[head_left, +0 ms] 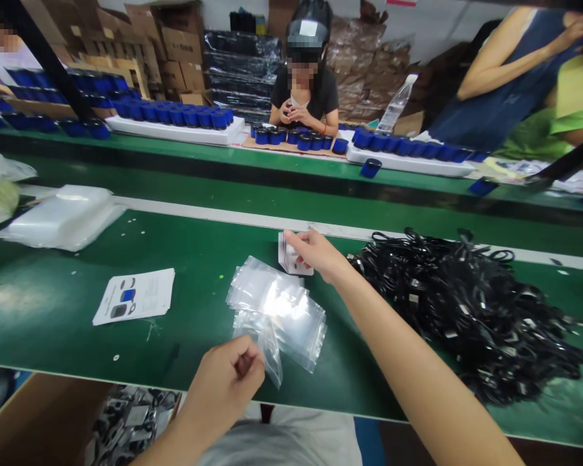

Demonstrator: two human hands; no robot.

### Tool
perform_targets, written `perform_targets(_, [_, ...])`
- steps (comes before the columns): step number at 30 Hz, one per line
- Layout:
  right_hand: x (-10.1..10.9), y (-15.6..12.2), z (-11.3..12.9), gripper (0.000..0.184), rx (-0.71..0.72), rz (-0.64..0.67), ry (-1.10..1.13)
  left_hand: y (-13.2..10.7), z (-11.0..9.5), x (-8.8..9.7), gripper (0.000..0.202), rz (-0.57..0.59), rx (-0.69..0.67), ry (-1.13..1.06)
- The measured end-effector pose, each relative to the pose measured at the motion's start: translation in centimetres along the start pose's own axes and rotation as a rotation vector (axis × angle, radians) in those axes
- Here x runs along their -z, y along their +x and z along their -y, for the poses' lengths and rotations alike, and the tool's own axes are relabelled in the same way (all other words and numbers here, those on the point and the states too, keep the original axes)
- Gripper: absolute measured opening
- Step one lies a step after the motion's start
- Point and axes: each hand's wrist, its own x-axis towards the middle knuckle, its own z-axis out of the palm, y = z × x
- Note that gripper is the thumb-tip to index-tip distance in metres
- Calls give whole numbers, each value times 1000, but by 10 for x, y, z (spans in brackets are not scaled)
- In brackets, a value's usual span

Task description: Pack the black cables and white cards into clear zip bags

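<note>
My left hand (226,382) is near the table's front edge, its fingers pinched on a small clear plastic bag (268,349). That bag hangs at the near side of a loose pile of clear zip bags (276,304) on the green table (53,304). My right hand (315,252) reaches forward past the pile and its fingers are closed on a small stack of white cards (289,259) with printed marks. A large heap of black cables (466,304) lies just right of my right arm.
A printed sheet (136,294) lies at left, with white plastic packs (63,217) further back left. Across the belt a seated person (304,90) handles something small behind rows of blue round parts (175,116) on white trays. Another person (510,71) stands at right. A box of parts (131,421) sits below the table.
</note>
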Motion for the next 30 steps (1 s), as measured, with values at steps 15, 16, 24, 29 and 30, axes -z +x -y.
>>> perform_targets(15, [22, -91, -17, 23, 150, 256, 118, 5, -2, 11, 21, 78, 183, -268])
perform_targets(16, [18, -108, -17, 23, 209, 343, 37, 5, -1, 10, 22, 57, 184, -291])
perform_targets(24, [-45, -165, -38, 8, 303, 89, -21, 4, -2, 5, 24, -263, -15, -56])
perform_targets(29, [-79, -189, -55, 62, 85, 35, 446, 6, -5, 7, 20, -395, -40, -52])
perform_targets(30, [-82, -192, -57, 52, 14, 121, 491, 6, -5, 7, 20, -398, -39, -56])
